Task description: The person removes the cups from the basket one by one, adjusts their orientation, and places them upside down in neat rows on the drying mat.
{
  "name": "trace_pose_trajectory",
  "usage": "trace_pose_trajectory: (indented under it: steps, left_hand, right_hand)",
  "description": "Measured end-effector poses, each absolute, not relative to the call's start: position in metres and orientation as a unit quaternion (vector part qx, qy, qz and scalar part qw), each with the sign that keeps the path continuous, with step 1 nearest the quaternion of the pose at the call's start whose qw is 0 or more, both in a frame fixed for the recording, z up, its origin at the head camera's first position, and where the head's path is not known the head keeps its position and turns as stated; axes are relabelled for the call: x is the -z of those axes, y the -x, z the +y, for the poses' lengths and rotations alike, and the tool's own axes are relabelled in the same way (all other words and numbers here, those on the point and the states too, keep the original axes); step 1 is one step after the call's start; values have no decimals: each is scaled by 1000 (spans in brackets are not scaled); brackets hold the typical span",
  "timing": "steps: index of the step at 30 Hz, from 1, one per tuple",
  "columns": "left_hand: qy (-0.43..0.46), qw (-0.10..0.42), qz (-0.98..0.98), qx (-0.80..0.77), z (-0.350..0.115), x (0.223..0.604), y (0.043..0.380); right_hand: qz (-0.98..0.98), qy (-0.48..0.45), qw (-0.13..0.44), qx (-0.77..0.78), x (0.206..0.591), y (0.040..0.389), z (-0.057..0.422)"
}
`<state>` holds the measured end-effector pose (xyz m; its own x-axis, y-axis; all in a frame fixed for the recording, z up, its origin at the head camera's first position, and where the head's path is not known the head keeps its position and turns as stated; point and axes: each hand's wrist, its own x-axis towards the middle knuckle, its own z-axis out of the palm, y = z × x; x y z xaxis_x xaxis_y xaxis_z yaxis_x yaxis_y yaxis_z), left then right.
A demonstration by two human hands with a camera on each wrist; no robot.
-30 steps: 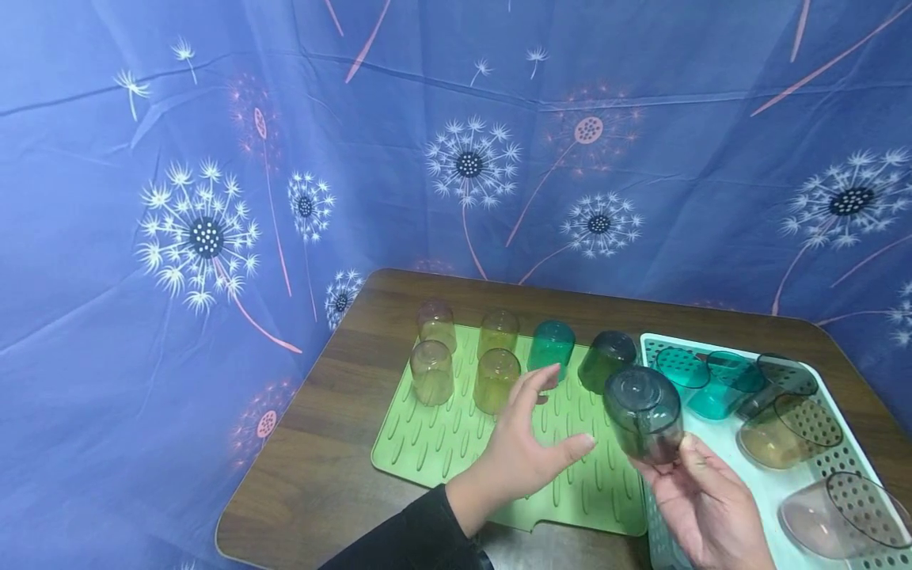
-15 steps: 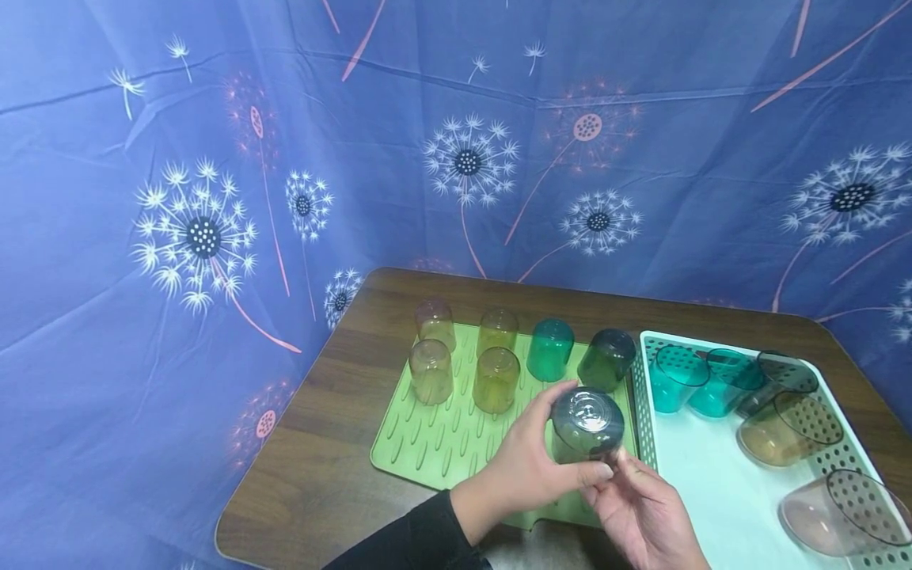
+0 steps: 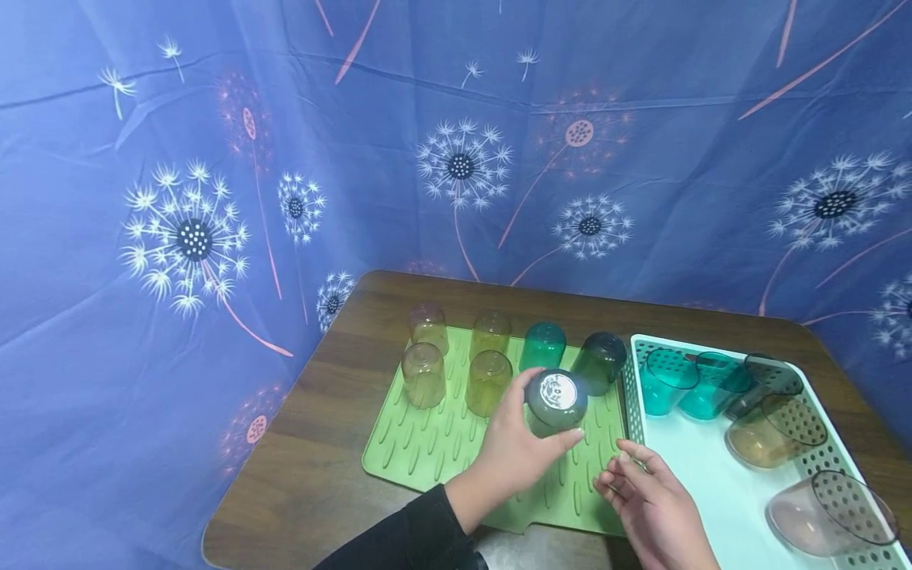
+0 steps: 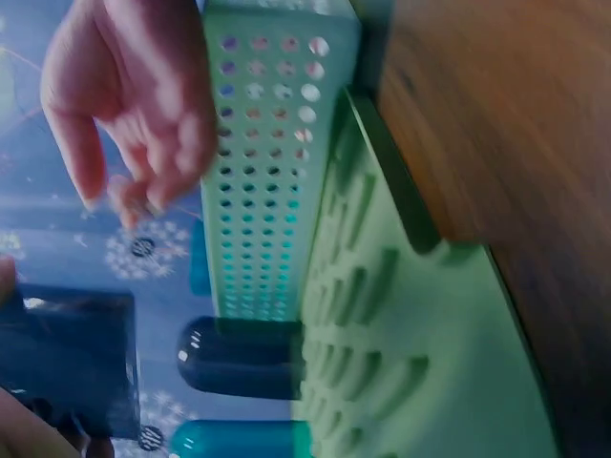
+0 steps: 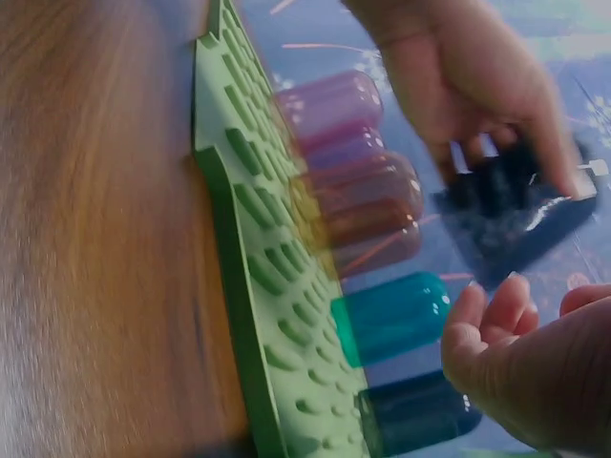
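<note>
In the head view my left hand grips a dark grey glass that is upside down above the green drying mat. Seen from the right wrist, its fingers and thumb wrap round the dark glass, which is tilted and blurred. My right hand hovers between mat and basket, apart from the glass, its fingers loosely bent and holding nothing. Behind the held glass, a teal glass and another dark glass stand upside down on the mat.
Two pinkish glasses, one of them this front one, and two amber ones, including this, stand inverted at the mat's left. A pale perforated basket at right holds several glasses on their sides, including a pinkish one. A patterned cloth hangs behind.
My right hand brought the dark glass left from above the basket; my left hand took hold of it. The right hand has let go, and the glass is now farther left.
</note>
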<state>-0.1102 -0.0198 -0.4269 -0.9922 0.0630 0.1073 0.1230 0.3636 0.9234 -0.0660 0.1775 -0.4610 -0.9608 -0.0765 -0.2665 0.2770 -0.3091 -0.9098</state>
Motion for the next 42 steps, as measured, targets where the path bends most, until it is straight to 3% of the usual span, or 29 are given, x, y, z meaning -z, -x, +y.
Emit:
trace_pose_trajectory:
  steps: [8,18,25,31,33,36,39,42]
  left_hand:
    - [7,39,-847,530,-13,448,137]
    - [-37,25,-856,514,-9,466,153]
    - [-27,35,-872,487,-11,480,157]
    - [-17,38,-885,464,-10,485,158]
    - [-17,38,-886,462,-10,486,158]
    - [-19,39,-887,460,-9,486,159]
    - [-19,42,-887,460,-8,487,160]
    - [-18,44,-885,464,-8,488,160]
  right_hand:
    - [514,14,107,851,465,59,183]
    - [561,13,109,820,459,54,181]
    - [574,30,60,816,451,53,191]
    - [562,85,-26,823,445,56,215]
    - [618,45,-64,782,441,58,223]
    - [788,-83,-104,601,430,61,235]
    - [903,-207,-74,370,419,67,250]
    - [926,-277,-30,254,418,71,269]
